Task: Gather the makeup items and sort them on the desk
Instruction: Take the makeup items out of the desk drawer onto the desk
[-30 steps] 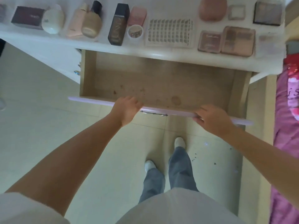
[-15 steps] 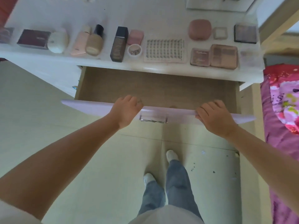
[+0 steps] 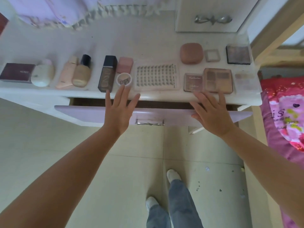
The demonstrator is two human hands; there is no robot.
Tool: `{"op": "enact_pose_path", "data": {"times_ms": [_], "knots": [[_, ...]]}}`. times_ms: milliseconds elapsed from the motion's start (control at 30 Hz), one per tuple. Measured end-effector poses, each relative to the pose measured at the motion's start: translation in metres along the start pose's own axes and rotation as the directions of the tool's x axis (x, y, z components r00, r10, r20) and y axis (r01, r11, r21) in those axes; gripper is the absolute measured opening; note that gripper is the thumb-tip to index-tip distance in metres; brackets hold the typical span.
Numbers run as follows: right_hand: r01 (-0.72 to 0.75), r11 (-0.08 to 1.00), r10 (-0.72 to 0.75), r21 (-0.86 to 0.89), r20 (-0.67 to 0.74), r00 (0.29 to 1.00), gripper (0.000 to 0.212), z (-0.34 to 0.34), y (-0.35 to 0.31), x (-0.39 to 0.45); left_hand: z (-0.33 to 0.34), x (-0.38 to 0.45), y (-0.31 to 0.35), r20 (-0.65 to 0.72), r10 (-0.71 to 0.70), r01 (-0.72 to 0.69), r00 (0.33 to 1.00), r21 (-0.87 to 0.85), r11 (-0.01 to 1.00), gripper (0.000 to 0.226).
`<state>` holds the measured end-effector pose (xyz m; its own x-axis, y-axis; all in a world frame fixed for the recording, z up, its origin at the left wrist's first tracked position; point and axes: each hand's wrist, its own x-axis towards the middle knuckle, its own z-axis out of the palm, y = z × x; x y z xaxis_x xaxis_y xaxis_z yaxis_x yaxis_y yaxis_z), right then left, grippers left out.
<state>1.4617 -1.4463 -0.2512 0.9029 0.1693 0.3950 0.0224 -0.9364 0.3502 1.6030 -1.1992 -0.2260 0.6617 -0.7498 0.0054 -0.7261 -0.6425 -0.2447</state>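
Sorting looks essentially done: makeup items lie grouped along the desk (image 3: 148, 41) front edge. Bottles (image 3: 81, 71) and a maroon box (image 3: 16, 72) toward the left corner, lash tray (image 3: 156, 77) mid-edge, palettes (image 3: 218, 80) and compacts toward the right corner. Drawer (image 3: 98, 115) stands nearly closed; only a dark slit shows, contents not visible. Left hand (image 3: 119, 109) and right hand (image 3: 212, 112) are released, fingers straight, over the drawer front, grasping nothing. Remaining, by my judgement: seat the drawer fully.
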Motion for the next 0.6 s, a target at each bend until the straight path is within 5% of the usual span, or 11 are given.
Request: {"op": "enact_pose_path", "data": {"times_ms": [167,400,600], "knots": [[0.07,0.995,-0.066,-0.078,0.053,0.996,0.043,0.013,0.015,0.024,0.003,0.036,-0.007,0.001,0.019,-0.019,1.0,0.057,0.998,0.092],[0.017,0.999,-0.013,-0.05,0.081,0.997,0.04,0.019,0.004,0.022,0.008,0.039,-0.011,-0.015,0.104,-0.101,0.994,0.117,0.988,0.077],[-0.025,0.99,-0.002,0.136,0.196,0.981,0.053,-0.001,-0.009,0.041,-0.007,0.027,0.008,-0.013,0.139,-0.139,0.99,-0.109,0.984,0.069]]}}
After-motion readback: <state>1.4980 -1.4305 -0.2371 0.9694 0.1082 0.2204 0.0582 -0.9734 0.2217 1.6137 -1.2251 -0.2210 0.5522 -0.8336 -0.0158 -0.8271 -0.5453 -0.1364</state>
